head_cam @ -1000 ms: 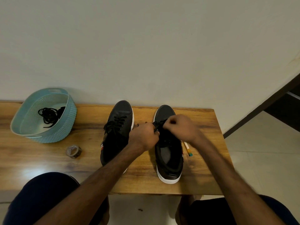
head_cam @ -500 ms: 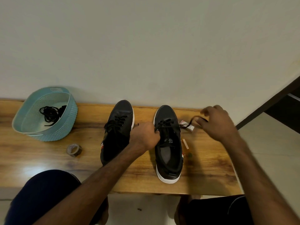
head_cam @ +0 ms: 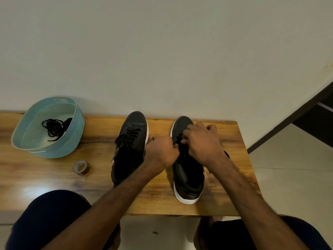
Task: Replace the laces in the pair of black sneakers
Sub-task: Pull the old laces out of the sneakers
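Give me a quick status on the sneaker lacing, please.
Left hand and right hand both pinching the lace over the right sneaker. Left sneaker laced. Nothing in the way.

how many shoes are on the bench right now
2. The left sneaker stands in the middle of the bench, laced. The right sneaker stands beside it, partly under the left hand and right hand. No others seem hidden.
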Motion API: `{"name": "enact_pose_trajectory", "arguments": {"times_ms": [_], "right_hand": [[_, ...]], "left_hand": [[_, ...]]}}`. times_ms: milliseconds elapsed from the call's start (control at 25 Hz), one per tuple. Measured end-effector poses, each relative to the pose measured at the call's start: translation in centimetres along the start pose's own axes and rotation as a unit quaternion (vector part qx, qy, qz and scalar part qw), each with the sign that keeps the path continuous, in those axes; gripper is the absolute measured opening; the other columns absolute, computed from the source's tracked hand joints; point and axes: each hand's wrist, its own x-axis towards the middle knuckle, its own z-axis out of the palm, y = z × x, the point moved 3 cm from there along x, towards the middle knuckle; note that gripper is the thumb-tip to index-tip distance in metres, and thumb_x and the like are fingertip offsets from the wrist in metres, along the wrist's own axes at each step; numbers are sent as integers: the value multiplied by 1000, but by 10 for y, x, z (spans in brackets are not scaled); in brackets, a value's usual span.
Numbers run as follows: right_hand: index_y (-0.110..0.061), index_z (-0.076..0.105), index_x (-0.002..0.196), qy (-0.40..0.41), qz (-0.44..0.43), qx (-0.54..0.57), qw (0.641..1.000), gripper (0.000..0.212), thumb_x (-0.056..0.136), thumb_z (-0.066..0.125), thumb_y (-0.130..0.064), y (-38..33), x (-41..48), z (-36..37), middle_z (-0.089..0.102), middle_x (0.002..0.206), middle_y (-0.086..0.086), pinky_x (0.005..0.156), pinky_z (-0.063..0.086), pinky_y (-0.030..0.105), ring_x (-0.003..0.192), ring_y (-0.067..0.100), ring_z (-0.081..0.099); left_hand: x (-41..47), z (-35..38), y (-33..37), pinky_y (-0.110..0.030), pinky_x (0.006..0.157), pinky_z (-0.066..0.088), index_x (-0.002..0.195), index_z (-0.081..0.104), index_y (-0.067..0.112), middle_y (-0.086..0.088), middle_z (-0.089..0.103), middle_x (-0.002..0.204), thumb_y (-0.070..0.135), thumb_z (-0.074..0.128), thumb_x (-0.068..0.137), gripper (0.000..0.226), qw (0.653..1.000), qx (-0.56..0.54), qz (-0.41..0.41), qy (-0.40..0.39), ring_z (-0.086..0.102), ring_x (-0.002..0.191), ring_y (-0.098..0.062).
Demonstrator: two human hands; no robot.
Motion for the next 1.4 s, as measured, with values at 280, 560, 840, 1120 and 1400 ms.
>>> {"name": "enact_pose_trajectory", "arguments": {"times_ms": [280,560,840,1120,1400], "right_hand": [[-20,66,81,71,90,451,885,25,102,52,-16,45,-18,-33,66,77,-7,65,40,9,71,-4,56],[-17,69,94,128,221,309,916,18,98,59,-31,74,-13,-17,68,83,-4,73,50,32,81,14,64],[-26,69,111,-1,205,271,940,18,94,64,-23,69,-2,0,71,101,1,76,56,37,84,14,64],[-18,68,116,-21,223,158,962,32,97,57,-41,69,-9,-2,63,120,5,87,53,41,108,23,58],[-19,66,107,-131,165,213,954,45,85,66,-58,37,-6,10,69,97,1,79,57,39,89,20,64]], "left_hand": [[3,1,-18,-25,52,40,76,52,17,1,55,72,27,42,102,30,999,-19,-30,3,52,62,-13],[-2,-1,-1,-30,66,50,121,50,18,0,64,96,38,53,97,32,996,50,41,55,62,84,-18],[7,-10,13,-26,65,44,100,63,30,9,57,95,42,55,97,15,990,-53,108,76,56,85,-10],[21,-50,-37,-35,83,55,99,61,30,3,63,111,7,49,94,27,983,121,15,-134,61,97,-15],[15,-35,13,-32,68,43,108,58,22,5,56,107,20,45,98,17,989,13,105,106,57,88,-16]]}}
